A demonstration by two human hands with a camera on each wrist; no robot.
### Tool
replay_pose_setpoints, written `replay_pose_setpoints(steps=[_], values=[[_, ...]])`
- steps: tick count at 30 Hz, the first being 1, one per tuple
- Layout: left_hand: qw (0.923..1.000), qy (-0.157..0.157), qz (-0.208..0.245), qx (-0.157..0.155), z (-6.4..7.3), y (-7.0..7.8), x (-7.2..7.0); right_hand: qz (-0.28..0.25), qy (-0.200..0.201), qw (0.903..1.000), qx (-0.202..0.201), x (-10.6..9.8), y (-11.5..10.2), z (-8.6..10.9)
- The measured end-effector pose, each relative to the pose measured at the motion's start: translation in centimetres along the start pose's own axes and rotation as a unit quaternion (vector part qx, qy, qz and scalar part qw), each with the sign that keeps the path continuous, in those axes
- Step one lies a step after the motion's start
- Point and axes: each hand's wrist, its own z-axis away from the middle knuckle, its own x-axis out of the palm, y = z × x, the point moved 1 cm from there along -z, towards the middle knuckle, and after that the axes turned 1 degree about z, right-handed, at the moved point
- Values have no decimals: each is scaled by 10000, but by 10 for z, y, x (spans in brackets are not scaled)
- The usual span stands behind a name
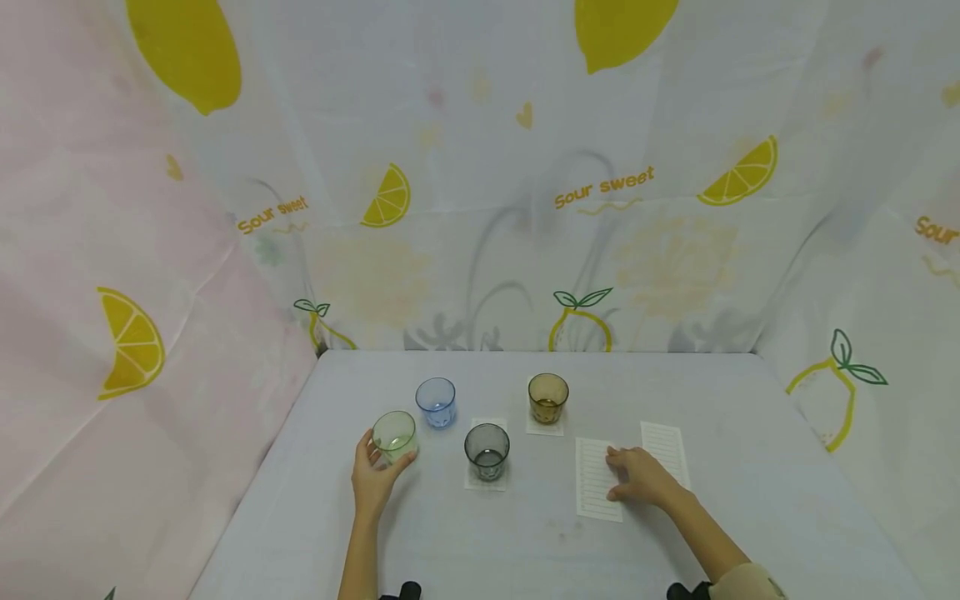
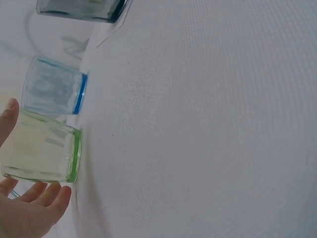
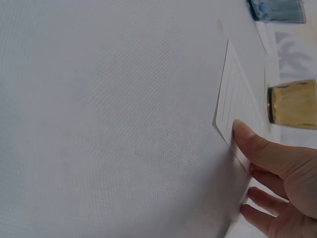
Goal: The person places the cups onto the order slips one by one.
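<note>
A pale green glass tumbler [image 1: 394,435] stands at the left of the table. My left hand [image 1: 372,482] grips it, thumb on one side and fingers on the other. In the left wrist view, the fingertips [image 2: 60,196] sit along the wall of the glass near its green base. On the right, my right hand [image 1: 643,478] pinches the right edge of a white lined paper card [image 1: 595,492]. The thumb [image 3: 255,144] lies over the card's face in the right wrist view, with the index finger at its edge.
Just beyond the green glass is a blue glass [image 1: 436,403]. A grey glass [image 1: 487,452] and an amber glass [image 1: 548,398] each stand on a paper card. Another lined card [image 1: 664,443] lies partly behind the right hand. Printed cloth walls [image 1: 480,275] enclose the white table.
</note>
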Motion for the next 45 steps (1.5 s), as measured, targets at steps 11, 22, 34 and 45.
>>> replay_pose_setpoints(steps=[11, 22, 34, 45], values=[[10000, 34, -37, -67, -4, -3, 3, -21, -41, 10000, 67, 1, 0, -1], [9988, 439, 90, 186, -5, -10, 8, -123, -34, 9999, 64, 1, 1, 0], [9980, 542, 277, 159, -2, -5, 13, -314, 93, 9991, -254, 2, 7, 0], [9968, 505, 462, 425, 1, 14, 7, -202, 25, 9998, -70, -1, 1, 1]])
